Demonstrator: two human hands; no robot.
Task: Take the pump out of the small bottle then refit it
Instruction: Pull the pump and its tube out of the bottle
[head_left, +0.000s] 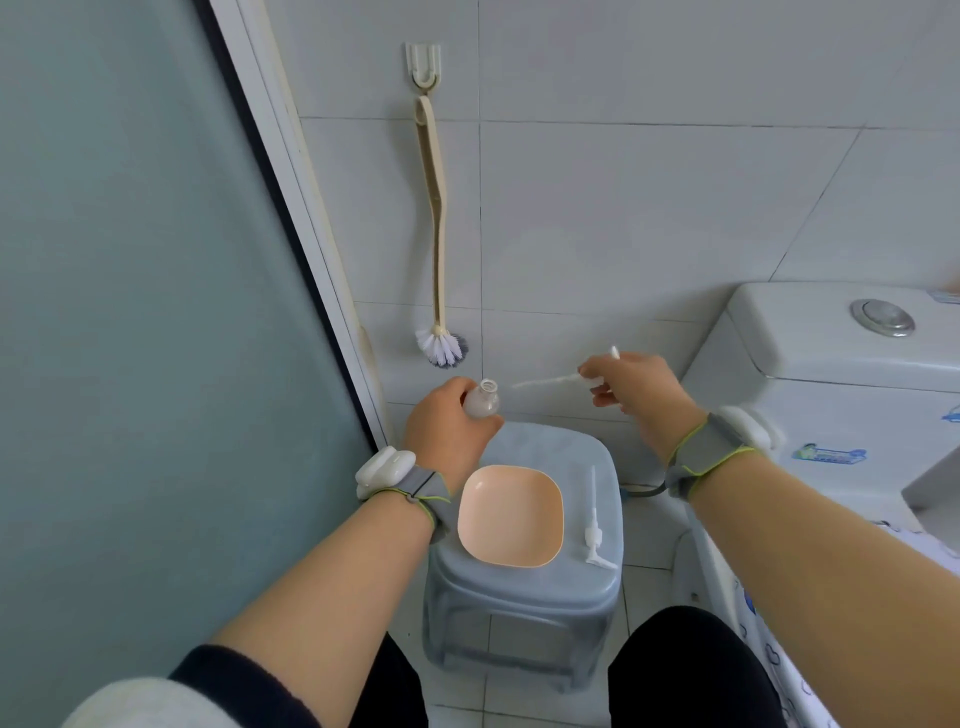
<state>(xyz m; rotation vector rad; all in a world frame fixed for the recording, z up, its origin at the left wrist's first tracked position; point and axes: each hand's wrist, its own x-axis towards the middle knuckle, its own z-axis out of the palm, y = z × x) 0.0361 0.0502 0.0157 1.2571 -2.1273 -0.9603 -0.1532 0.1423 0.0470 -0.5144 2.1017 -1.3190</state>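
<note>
Forearms, two in number, extend from the lower edge of the view, each with a dark sleeve pushed up and a grey strap carrying a white module at the wrist. Between them stands one grey-blue plastic stool (524, 577).

Left hand (449, 428): clenched around the body of the small bottle (482, 401). The bottle is clear and tilted, with its open neck uppermost and pointing toward the right. It is held in the air above the far left corner of the stool, not touching it.

Right hand (631, 387): fingers pinched on the head of the pump (550, 382). The pump is fully out of the bottle. Its thin dip tube projects leftward from the fingers, roughly level, with the tube tip near the bottle neck but apart from it. The nozzle tip protrudes above the fingers.

Items on the stool seat, counted:
- One peach-coloured square dish (510, 515), left of centre, lying just beside the left wrist.
- One second pump (594, 525), white, lying flat along the right edge, head toward the camera, tube pointing away.

Total pumps in view: two. Total bottles in view: one.

Surroundings: one toilet brush (439, 228) hangs from a wall hook on the tiled wall behind the stool. One white toilet cistern (831, 364) stands at the right, with one round flush button on its lid.
</note>
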